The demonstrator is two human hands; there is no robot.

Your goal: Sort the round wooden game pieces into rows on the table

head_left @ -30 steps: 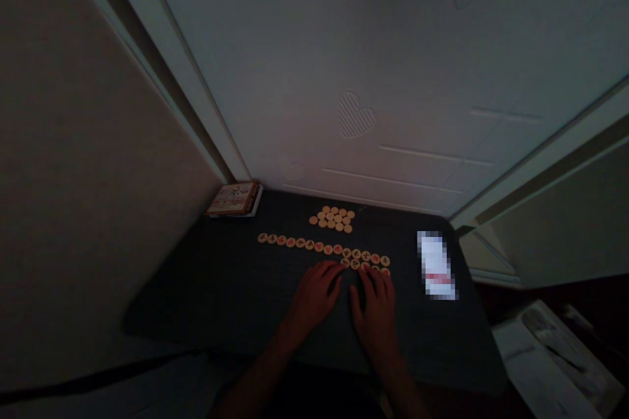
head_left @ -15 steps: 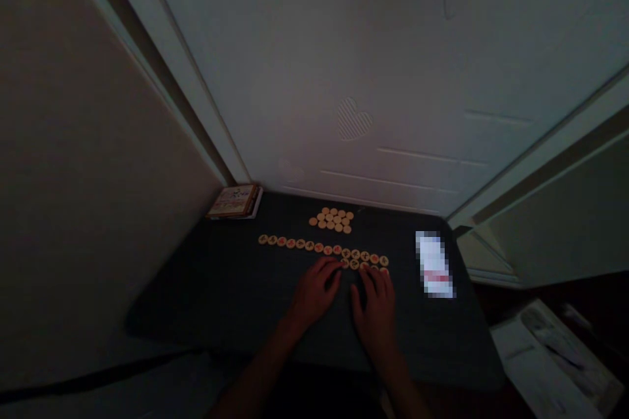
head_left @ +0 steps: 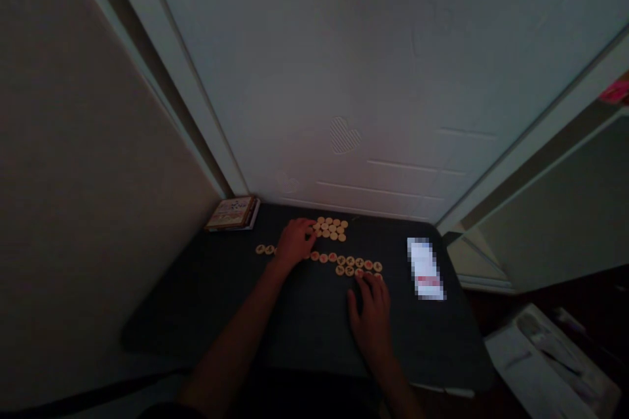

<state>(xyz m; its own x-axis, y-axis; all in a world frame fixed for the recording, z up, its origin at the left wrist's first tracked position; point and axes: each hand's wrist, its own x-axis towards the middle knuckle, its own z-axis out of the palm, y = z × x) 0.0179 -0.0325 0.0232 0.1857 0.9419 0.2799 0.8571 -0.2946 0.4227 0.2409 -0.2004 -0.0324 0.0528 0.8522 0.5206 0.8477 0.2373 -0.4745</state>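
Round wooden game discs lie on a dark table. One long row of marked discs runs left to right, with a few more just below its right end. Behind it sits a cluster of blank-faced discs. My left hand reaches over the row, its curled fingertips at the left edge of the cluster; whether it grips a disc is hidden. My right hand rests flat on the table, fingers spread, tips touching the discs at the row's right end.
A small flat box lies at the table's back left corner. A white card or phone lies at the right. A pale wall stands behind the table, a panel at the left, and white packaging on the floor at the right.
My left hand has moved from beside my right hand forward and left, across the row, to the cluster of blank discs. My right hand has stayed put. The view has shifted slightly.
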